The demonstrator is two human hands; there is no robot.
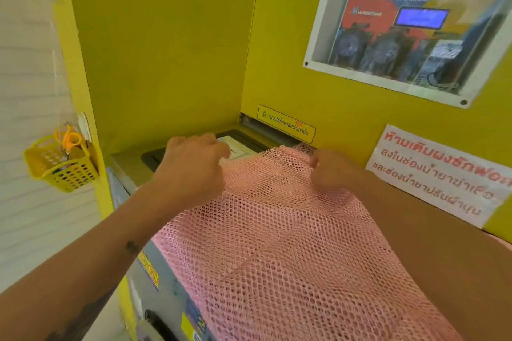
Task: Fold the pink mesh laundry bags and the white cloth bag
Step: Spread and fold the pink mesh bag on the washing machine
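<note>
Grey machine top [126, 174] in a yellow corner, draped with pink mesh.

Spread flat across the top from near right to far wall: a pink mesh bag [277, 243], covering most of the surface and overhanging the near left edge. Pinched at its far edge by the left hand [194, 163] and right hand [329, 169], both resting on the top. Bare at far left: a dark recessed panel [155, 156] with a white label [239, 148] partly under the mesh.
</note>
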